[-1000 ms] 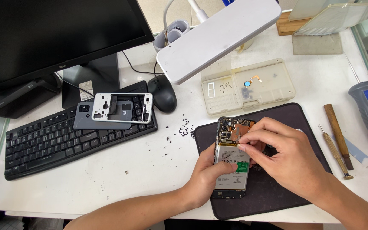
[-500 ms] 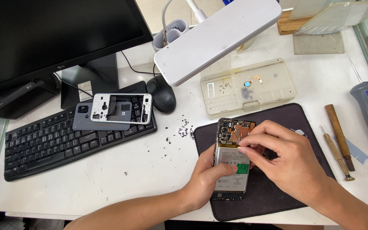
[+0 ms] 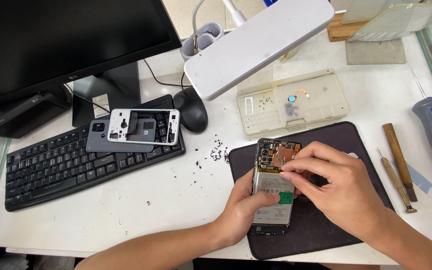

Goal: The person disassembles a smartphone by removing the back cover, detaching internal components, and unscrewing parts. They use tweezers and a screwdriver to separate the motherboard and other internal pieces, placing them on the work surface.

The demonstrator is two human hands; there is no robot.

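I see my left hand (image 3: pixel 243 212) curled around the lower left side of the opened phone (image 3: pixel 274 187), thumb pressed on the battery, holding it flat on the dark mat (image 3: pixel 326 235). My right hand (image 3: pixel 338 192) is half closed above the phone's right edge, fingertips (image 3: pixel 288 175) pinched together at the seam between circuit board and battery; whether they grip anything there I cannot tell. The phone lies between both hands, on the mat's left part, its top end pointing toward the beige parts tray (image 3: pixel 296 100). The mat's front edge sits near the table edge. Bare white table opens to the left, up to the keyboard (image 3: pixel 66 167), where a phone frame (image 3: pixel 143 126) rests. Hand tools (image 3: pixel 398 162) lie just right of the mat
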